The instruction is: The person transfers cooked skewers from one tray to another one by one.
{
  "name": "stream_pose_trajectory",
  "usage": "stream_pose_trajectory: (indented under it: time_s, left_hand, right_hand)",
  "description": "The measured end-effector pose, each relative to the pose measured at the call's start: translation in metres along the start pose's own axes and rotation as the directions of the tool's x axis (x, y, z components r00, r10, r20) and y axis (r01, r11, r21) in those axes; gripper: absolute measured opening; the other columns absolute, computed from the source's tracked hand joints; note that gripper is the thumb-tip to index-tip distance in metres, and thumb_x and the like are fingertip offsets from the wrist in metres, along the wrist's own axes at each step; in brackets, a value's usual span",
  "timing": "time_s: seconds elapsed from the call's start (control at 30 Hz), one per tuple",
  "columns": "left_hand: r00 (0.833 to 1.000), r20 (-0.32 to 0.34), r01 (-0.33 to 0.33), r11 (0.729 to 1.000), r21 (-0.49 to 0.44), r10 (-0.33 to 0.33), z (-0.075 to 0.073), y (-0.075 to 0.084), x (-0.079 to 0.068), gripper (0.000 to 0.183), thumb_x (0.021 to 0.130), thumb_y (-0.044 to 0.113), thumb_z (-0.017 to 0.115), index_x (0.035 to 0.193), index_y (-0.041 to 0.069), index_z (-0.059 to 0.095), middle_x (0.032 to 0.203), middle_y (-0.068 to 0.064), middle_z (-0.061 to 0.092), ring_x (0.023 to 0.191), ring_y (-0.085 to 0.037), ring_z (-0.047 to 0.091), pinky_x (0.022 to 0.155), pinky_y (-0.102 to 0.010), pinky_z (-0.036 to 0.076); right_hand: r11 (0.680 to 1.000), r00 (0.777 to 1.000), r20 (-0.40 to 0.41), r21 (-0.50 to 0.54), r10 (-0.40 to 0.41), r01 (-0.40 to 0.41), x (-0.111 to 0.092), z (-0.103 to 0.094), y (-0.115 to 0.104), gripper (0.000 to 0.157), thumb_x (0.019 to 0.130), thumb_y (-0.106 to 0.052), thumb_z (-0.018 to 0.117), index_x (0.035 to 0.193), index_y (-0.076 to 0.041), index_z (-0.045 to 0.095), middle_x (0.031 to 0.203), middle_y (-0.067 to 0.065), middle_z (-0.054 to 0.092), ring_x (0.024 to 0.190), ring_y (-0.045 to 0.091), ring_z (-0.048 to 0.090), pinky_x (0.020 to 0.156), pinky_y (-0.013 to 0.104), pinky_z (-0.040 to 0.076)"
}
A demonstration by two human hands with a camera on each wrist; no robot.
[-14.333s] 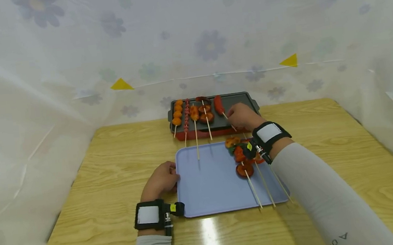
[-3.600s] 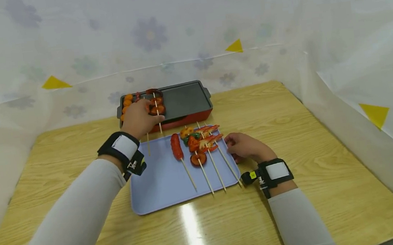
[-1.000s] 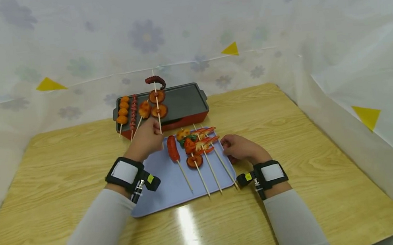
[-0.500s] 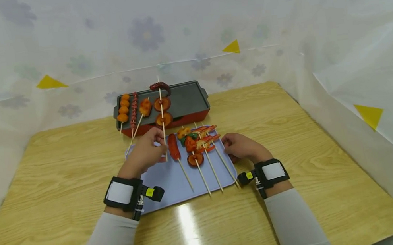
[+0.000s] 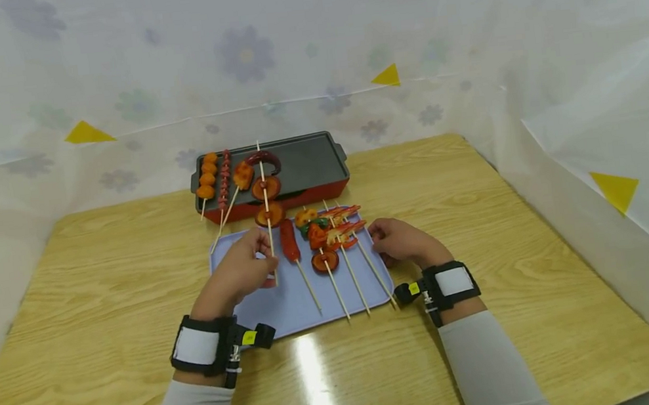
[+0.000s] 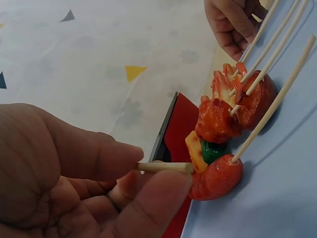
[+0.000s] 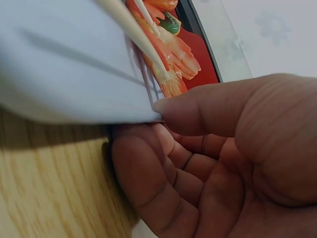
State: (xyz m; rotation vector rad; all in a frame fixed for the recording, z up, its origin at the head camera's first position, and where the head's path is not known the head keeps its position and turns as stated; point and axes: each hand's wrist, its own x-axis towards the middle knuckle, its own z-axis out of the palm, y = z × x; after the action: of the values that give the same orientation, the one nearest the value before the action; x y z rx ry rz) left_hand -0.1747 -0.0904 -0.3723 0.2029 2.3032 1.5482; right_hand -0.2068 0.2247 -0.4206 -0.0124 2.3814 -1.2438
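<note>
My left hand (image 5: 241,267) pinches the lower stick of a skewer (image 5: 266,189) that carries a dark red octopus tentacle and two round brown mushroom-like slices. Its food end overlaps the grill's front edge in the head view, and the held stick end (image 6: 171,167) shows between thumb and fingers in the left wrist view. Beneath lies a lavender tray (image 5: 266,321). At the tray's right rim my right hand (image 5: 402,242) grips the edge, thumb (image 7: 198,110) above and fingers below. On the tray are a red sausage skewer (image 5: 289,240), a mixed vegetable skewer (image 5: 317,236) and prawn-like skewers (image 5: 342,232).
Behind the tray stands a red and black grill (image 5: 308,164). At its left lie an orange ball skewer (image 5: 207,178), a thin pink-red skewer (image 5: 224,180) and a browned piece on a stick (image 5: 243,175). A pale flowered sheet (image 5: 310,65) surrounds the wooden table (image 5: 131,282).
The sausage skewer went from the grill onto the tray. My left hand has lifted the tentacle skewer off the grill and drawn it toward the tray. My right hand stays on the rim.
</note>
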Motion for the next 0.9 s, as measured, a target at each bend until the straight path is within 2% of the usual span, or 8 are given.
stream_pose_trajectory:
  time_s: [0.23,0.5,0.9]
  left_hand:
    - [0.998,0.042,0.044,0.997,0.058,-0.047,0.004,-0.002,-0.018,0.015,0.094,-0.002,0.051,0.105,0.0,0.042,0.098,-0.014,0.047,0.074,-0.024,0.056,0.063,-0.035,0.054]
    - [0.997,0.019,0.078,0.996,0.041,-0.079,0.02,-0.01,-0.03,0.014,0.092,-0.004,0.052,0.101,0.002,0.043,0.094,-0.013,0.047,0.073,-0.024,0.054,0.06,-0.035,0.054]
    - [0.993,-0.02,0.117,0.991,0.067,-0.116,0.027,-0.02,-0.042,0.015,0.091,-0.005,0.053,0.101,0.002,0.044,0.092,-0.012,0.047,0.068,-0.023,0.055,0.057,-0.034,0.05]
  right_hand:
    - [1.0,1.0,0.007,0.007,-0.004,0.004,0.0,0.0,0.0,0.028,0.098,-0.004,0.051,0.125,0.003,0.051,0.095,0.014,0.055,0.071,0.022,0.058,0.061,0.033,0.05]
    - [1.0,1.0,-0.012,-0.021,-0.004,0.004,-0.002,0.0,-0.001,0.029,0.098,-0.005,0.051,0.126,0.003,0.051,0.096,0.014,0.055,0.07,0.021,0.058,0.061,0.032,0.049]
    - [1.0,1.0,-0.008,-0.021,-0.008,0.008,0.0,0.001,0.002,0.029,0.097,-0.004,0.052,0.125,0.003,0.05,0.096,0.014,0.054,0.07,0.021,0.058,0.062,0.032,0.049]
